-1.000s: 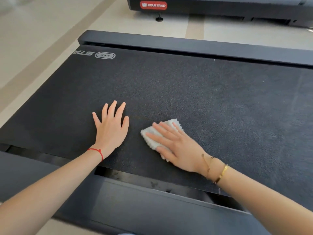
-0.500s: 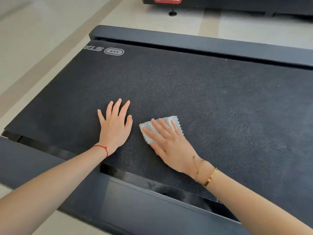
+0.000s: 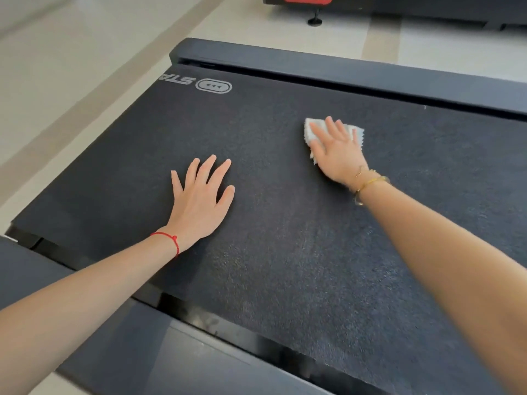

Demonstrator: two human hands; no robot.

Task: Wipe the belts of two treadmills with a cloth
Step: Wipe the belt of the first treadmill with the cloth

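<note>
Right hand (image 3: pixel 338 155) is lying flat on the cloth (image 3: pixel 309 132), fingers straight and slightly spread, pressing it onto the belt (image 3: pixel 285 266). Cloth is white, folded, zigzag-edged; it is showing past the fingertips and on both sides of the hand, the rest hidden under the palm. Two gold bracelets (image 3: pixel 368 182) are sitting on this wrist.

Left hand (image 3: pixel 199 201) is resting palm-down on the bare belt, fingers straight and fanned wide, holding nothing. It is lying well apart from the right hand, nearer the person and to that hand's left. A red string (image 3: pixel 171 240) is circling the left wrist.

Beyond the left fingertips, a grey logo (image 3: pixel 214 86) is showing on the belt near its far corner. Beyond the right fingertips, the dark side rail (image 3: pixel 370 78) is running along the belt edge. Past the rail, pale floor (image 3: pixel 85 67), then a second treadmill (image 3: pixel 399 4) with a red label, only its edge in view.
</note>
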